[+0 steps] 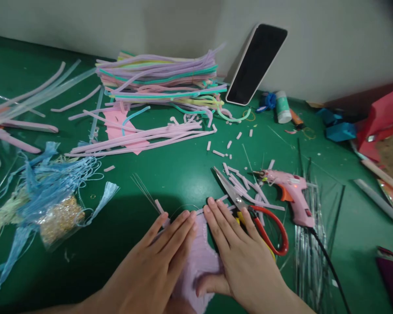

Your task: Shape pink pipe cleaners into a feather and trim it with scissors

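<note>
A lilac piece (201, 253) that looks built from strips of pipe cleaner lies flat on the green table under both my hands. My left hand (163, 257) covers its left side, fingers stretched out and lying flat. On the right, my right hand (244, 253) rests with fingers extended over its upper right edge and the thumb on its surface. Both hands are open and grip nothing visible. Beside my right fingertips lie red-handled scissors (239, 200), with cut lilac pipe cleaner pieces (244, 185) around them. Part of the lilac piece is hidden by my hands.
A pink glue gun (293, 192) lies to the right, its black cord (330, 266) trailing forward. Bundled pipe cleaners (157, 74) and a phone (257, 65) are at the back. Blue tassels (46, 187) and a bag of gold bits (60, 220) lie left.
</note>
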`<state>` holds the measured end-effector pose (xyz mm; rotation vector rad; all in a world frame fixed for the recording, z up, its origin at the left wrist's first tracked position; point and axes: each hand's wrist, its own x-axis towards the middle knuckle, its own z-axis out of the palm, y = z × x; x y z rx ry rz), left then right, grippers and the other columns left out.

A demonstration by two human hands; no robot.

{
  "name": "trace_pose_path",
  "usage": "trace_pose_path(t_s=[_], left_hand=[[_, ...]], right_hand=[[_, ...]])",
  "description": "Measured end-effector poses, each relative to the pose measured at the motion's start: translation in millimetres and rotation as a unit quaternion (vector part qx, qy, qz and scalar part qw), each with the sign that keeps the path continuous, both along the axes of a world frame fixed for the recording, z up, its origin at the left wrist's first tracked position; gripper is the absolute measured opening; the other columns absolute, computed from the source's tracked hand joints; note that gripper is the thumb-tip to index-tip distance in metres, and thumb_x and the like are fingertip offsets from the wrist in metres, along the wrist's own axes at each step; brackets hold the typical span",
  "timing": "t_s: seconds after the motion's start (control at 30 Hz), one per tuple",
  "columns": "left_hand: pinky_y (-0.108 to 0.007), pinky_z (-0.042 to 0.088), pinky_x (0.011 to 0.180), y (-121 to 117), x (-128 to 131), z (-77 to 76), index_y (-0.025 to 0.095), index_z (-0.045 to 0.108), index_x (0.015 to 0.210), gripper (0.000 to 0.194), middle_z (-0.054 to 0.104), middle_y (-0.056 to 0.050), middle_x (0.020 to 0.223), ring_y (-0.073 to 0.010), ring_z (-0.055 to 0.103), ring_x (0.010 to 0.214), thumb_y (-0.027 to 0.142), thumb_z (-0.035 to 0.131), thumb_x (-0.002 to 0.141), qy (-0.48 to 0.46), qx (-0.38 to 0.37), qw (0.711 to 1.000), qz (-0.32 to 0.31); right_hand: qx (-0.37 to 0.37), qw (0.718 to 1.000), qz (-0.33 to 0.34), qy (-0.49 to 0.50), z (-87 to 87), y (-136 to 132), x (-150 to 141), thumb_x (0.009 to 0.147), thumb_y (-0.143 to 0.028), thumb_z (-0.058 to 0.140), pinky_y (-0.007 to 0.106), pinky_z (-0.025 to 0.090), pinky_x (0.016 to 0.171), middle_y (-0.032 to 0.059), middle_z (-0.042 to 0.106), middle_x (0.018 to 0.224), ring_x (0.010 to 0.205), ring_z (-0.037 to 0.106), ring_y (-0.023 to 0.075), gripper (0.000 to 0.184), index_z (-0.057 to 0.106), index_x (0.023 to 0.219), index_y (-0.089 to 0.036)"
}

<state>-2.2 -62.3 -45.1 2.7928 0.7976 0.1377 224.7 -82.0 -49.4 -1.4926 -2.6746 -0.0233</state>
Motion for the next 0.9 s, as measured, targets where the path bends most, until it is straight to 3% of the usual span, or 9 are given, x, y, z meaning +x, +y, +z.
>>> trace_pose_path(t_s=[0.27, 0.33, 0.4, 0.5, 0.57, 0.63, 0.77, 0.83, 0.9], left_hand=[[-0.047, 0.008, 0.117, -3, 7, -7.6, 0.01, 0.017, 0.153, 0.086, 0.029, -0.013, 0.156, -0.028, 0.02, 0.145, 0.068, 0.029, 0.09, 0.016, -0.025, 0.999, 0.014], [-0.046, 0.007, 0.117, -3, 5, -7.3, 0.011, 0.018, 0.152, 0.083, 0.028, -0.012, 0.157, -0.0275, 0.02, 0.145, 0.065, 0.03, 0.091, 0.015, -0.024, 1.0, 0.011], [-0.046, 0.007, 0.118, -2, 5, -6.6, 0.011, 0.019, 0.152, 0.082, 0.029, -0.012, 0.156, -0.0271, 0.02, 0.146, 0.065, 0.03, 0.091, 0.015, -0.016, 1.0, 0.007], [-0.044, -0.002, 0.118, -1, 5, -5.7, 0.01, 0.022, 0.151, 0.08, 0.028, -0.011, 0.157, -0.0256, 0.016, 0.147, 0.063, 0.03, 0.092, 0.014, 0.0, 1.0, 0.005], [-0.044, -0.008, 0.117, -1, 6, -5.9, 0.01, 0.023, 0.151, 0.079, 0.028, -0.011, 0.157, -0.0253, 0.015, 0.147, 0.062, 0.031, 0.093, 0.015, 0.005, 1.0, 0.005], [-0.044, -0.009, 0.117, -1, 7, -6.8, 0.009, 0.024, 0.151, 0.08, 0.029, -0.011, 0.156, -0.0259, 0.015, 0.147, 0.062, 0.032, 0.092, 0.013, 0.008, 1.0, 0.004], [-0.045, -0.006, 0.117, -2, 8, -9.8, 0.007, 0.027, 0.15, 0.08, 0.03, -0.013, 0.156, -0.027, 0.017, 0.146, 0.061, 0.034, 0.091, 0.006, 0.033, 0.999, 0.007], [-0.046, -0.005, 0.117, -2, 9, -10.8, 0.007, 0.029, 0.149, 0.079, 0.031, -0.014, 0.156, -0.0278, 0.021, 0.145, 0.061, 0.035, 0.091, 0.007, 0.044, 0.999, 0.011], [-0.047, -0.003, 0.117, -1, 9, -11.2, 0.008, 0.031, 0.148, 0.08, 0.031, -0.014, 0.155, -0.0283, 0.025, 0.143, 0.062, 0.036, 0.09, 0.006, 0.05, 0.999, 0.011]], right_hand=[[-0.001, 1.0, -0.009, 0.008, 0.7, -2, -2, 0.085, -0.074, 0.029, 0.046, 0.004, 0.118, 0.0158, 0.043, 0.148, 0.137, 0.038, 0.0288, 0.09, 0.041, 0.141, -0.004], [-0.001, 1.0, 0.004, 0.019, 4.5, -2, 2, 0.087, -0.07, 0.032, 0.046, 0.012, 0.117, 0.0174, 0.045, 0.147, 0.136, 0.038, 0.0297, 0.086, 0.039, 0.141, -0.004], [0.004, 0.999, -0.006, 0.045, 10.1, -5, 9, 0.091, -0.06, 0.038, 0.044, 0.026, 0.113, 0.0191, 0.048, 0.144, 0.134, 0.04, 0.0293, 0.076, 0.037, 0.142, -0.003], [0.055, 0.983, -0.152, 0.089, 16.7, -14, 25, 0.093, -0.037, 0.047, 0.041, 0.045, 0.097, 0.0201, 0.056, 0.127, 0.12, 0.052, 0.0293, 0.051, 0.043, 0.136, -0.01], [0.055, 0.967, -0.235, 0.082, 16.6, -20, 34, 0.091, -0.035, 0.049, 0.043, 0.052, 0.085, 0.0194, 0.06, 0.113, 0.105, 0.059, 0.0311, 0.045, 0.048, 0.13, -0.013], [0.012, 0.965, -0.254, 0.066, 13.9, -21, 40, 0.09, -0.037, 0.047, 0.042, 0.055, 0.073, 0.0179, 0.062, 0.106, 0.094, 0.063, 0.0308, 0.046, 0.046, 0.13, -0.013], [-0.112, 0.948, -0.292, 0.064, 16.4, -10, 44, 0.083, -0.021, 0.044, 0.033, 0.053, 0.055, 0.0131, 0.067, 0.096, 0.073, 0.068, 0.025, 0.056, 0.038, 0.138, -0.012], [-0.21, 0.915, -0.332, 0.089, 26.4, -7, 45, 0.08, -0.02, 0.046, 0.03, 0.048, 0.049, 0.0026, 0.064, 0.069, 0.055, 0.063, 0.0212, 0.056, 0.041, 0.135, -0.015], [-0.262, 0.874, -0.369, 0.179, 40.0, -9, 48, 0.084, -0.031, 0.051, 0.027, 0.047, 0.047, -0.0034, 0.057, 0.06, 0.049, 0.058, 0.018, 0.046, 0.046, 0.128, -0.021]])
